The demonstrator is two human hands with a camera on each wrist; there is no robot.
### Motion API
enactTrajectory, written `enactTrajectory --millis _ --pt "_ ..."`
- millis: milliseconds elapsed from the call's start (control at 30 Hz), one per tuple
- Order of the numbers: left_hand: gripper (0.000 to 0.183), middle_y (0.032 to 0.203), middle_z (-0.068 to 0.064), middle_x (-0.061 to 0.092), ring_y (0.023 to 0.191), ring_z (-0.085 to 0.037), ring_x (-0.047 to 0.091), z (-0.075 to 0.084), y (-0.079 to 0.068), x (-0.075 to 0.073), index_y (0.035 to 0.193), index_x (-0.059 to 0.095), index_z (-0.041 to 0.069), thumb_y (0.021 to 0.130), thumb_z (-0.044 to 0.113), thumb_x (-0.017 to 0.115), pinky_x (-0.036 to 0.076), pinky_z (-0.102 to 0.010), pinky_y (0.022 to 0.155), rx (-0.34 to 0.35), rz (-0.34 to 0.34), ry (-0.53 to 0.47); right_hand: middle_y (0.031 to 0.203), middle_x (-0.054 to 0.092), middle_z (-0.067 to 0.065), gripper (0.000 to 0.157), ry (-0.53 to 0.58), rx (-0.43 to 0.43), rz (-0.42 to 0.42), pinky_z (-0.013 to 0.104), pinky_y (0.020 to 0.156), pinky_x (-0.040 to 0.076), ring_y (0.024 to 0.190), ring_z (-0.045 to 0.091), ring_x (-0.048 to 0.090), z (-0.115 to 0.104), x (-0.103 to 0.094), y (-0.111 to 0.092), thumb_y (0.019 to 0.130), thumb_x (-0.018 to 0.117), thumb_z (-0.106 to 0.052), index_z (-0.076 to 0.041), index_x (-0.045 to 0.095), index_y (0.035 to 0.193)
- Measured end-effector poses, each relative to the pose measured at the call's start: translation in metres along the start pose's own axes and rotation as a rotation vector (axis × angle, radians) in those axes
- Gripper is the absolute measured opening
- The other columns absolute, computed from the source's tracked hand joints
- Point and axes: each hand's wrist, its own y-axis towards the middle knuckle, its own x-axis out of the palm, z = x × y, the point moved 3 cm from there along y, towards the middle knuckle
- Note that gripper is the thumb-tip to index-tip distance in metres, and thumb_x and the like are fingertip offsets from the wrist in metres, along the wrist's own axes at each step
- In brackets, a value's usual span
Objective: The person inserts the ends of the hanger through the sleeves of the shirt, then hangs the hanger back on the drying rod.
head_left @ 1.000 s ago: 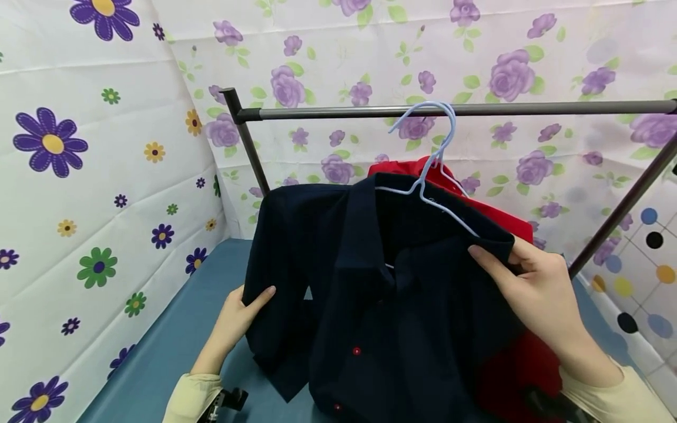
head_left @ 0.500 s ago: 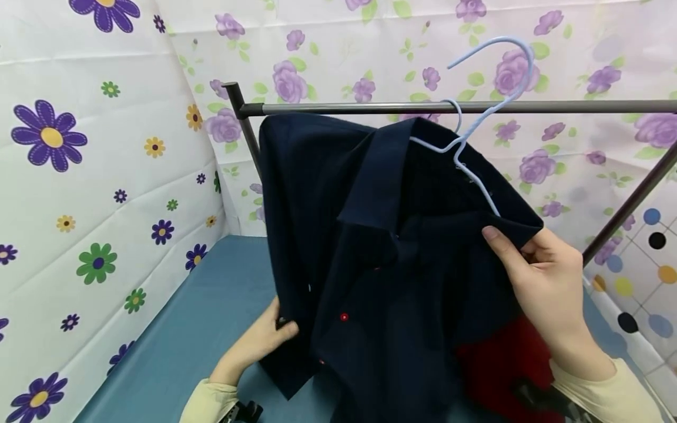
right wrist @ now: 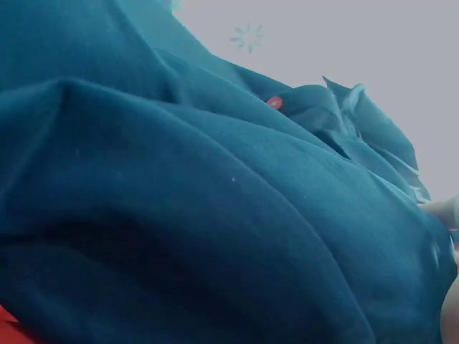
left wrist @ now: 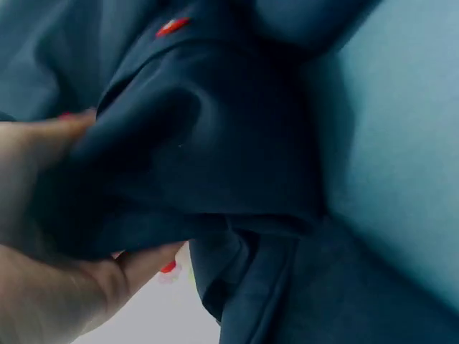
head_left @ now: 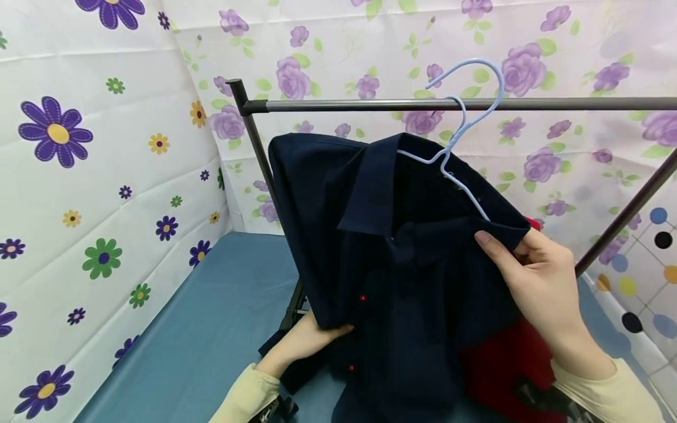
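A navy shirt (head_left: 418, 270) with red buttons hangs tilted on a pale blue hanger (head_left: 499, 88), whose hook rises above the rack's rail (head_left: 338, 106) in the head view. My right hand (head_left: 547, 285) pinches the shirt's shoulder on the right, thumb in front and fingers behind. Lower left, my left hand (head_left: 309, 341) holds the shirt's sleeve (head_left: 309, 252). Navy cloth (left wrist: 215, 158) passes between the left thumb and fingers in the left wrist view. The right wrist view is mostly filled by shirt folds (right wrist: 215, 201).
A red garment (head_left: 508, 370) hangs behind the shirt, largely covered by it. A second hanger's hook (head_left: 463, 110) sits on the rail. Blue cloth (head_left: 211, 317) covers the surface below, and flowered sheets (head_left: 132, 194) stand at the left and back.
The shirt and hanger rose and shifted right, then came down slightly. My left hand moved right and down along the sleeve, drawing it inward. The right hand kept its pinch.
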Motion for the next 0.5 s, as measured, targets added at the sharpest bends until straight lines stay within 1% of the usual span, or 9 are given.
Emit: enactTrajectory --millis 67,100,167,200,267,367,400,433,500 --pt "0.059 0.139 -0.015 0.054 0.120 -0.028 0.057 -0.001 0.009 -0.003 0.144 0.048 0.003 0.096 0.030 0.070 0.047 -0.044 0.098 -0.011 0.076 0.010 0.060 0.066 0.000 0.012 -0.005 0.041 -0.010 0.022 0.048 0.032 0.046 0.008 0.040 0.002 -0.002 0.001 0.088 0.075 0.001 0.001 0.076 0.100" --pt "0.060 0.140 -0.017 0.053 0.121 -0.030 0.056 -0.001 0.014 -0.004 0.145 0.047 0.001 0.097 0.027 0.070 0.046 -0.044 0.098 -0.014 0.110 -0.003 0.062 0.067 0.000 0.013 -0.006 0.061 -0.015 0.021 0.048 0.034 0.047 0.008 0.043 0.003 -0.003 0.001 0.089 0.075 0.000 0.000 0.076 0.102" --pt "0.056 0.138 -0.019 0.055 0.120 -0.031 0.057 -0.002 0.023 -0.006 0.143 0.048 -0.002 0.097 0.023 0.069 0.047 -0.044 0.098 -0.028 0.187 -0.049 0.066 0.070 -0.001 0.015 -0.009 0.085 -0.014 0.018 0.051 0.039 0.051 0.007 0.052 0.005 -0.005 0.001 0.090 0.075 -0.002 -0.001 0.076 0.105" --pt "0.053 0.134 -0.018 0.057 0.114 -0.030 0.060 -0.001 0.027 -0.008 0.140 0.051 -0.003 0.097 0.023 0.069 0.050 -0.043 0.091 -0.046 0.234 -0.076 0.069 0.072 -0.003 0.016 -0.015 0.080 -0.013 0.017 0.053 0.041 0.054 0.007 0.056 0.006 -0.005 0.001 0.091 0.075 -0.003 -0.002 0.076 0.106" --pt "0.053 0.135 -0.020 0.057 0.116 -0.031 0.058 0.003 0.033 -0.014 0.139 0.050 -0.005 0.097 0.021 0.068 0.049 -0.044 0.095 -0.076 0.333 -0.146 0.071 0.072 -0.005 0.015 -0.027 0.056 0.003 0.016 0.054 0.042 0.057 0.006 0.060 0.009 -0.005 0.002 0.091 0.075 -0.004 -0.002 0.076 0.105" --pt "0.046 0.132 -0.019 0.055 0.112 -0.030 0.056 0.016 0.039 -0.027 0.135 0.050 -0.004 0.097 0.019 0.064 0.047 -0.043 0.092 -0.121 0.468 -0.282 0.071 0.072 -0.010 0.013 -0.052 -0.012 0.018 0.017 0.051 0.040 0.055 0.005 0.058 0.013 -0.003 0.004 0.089 0.076 -0.004 -0.004 0.076 0.102" --pt "0.043 0.130 -0.019 0.054 0.108 -0.029 0.056 0.022 0.041 -0.032 0.133 0.050 -0.003 0.098 0.019 0.062 0.047 -0.042 0.089 -0.131 0.499 -0.328 0.072 0.072 -0.010 0.012 -0.066 -0.041 0.019 0.018 0.050 0.038 0.055 0.005 0.057 0.014 -0.002 0.004 0.089 0.077 -0.004 -0.005 0.077 0.101" --pt "0.040 0.130 -0.018 0.053 0.111 -0.028 0.054 0.028 0.044 -0.036 0.132 0.050 -0.002 0.099 0.017 0.060 0.045 -0.042 0.093 -0.131 0.525 -0.369 0.072 0.072 -0.008 0.012 -0.080 -0.062 0.019 0.018 0.050 0.038 0.055 0.005 0.057 0.014 -0.001 0.005 0.089 0.077 -0.004 -0.007 0.077 0.101" --pt "0.028 0.119 -0.012 0.053 0.098 -0.022 0.054 0.043 0.052 -0.043 0.124 0.051 0.002 0.099 0.015 0.057 0.046 -0.037 0.084 -0.123 0.571 -0.438 0.075 0.074 -0.004 0.015 -0.117 -0.108 0.009 0.017 0.050 0.039 0.057 0.002 0.058 0.014 0.000 0.006 0.089 0.077 -0.004 -0.009 0.077 0.103"
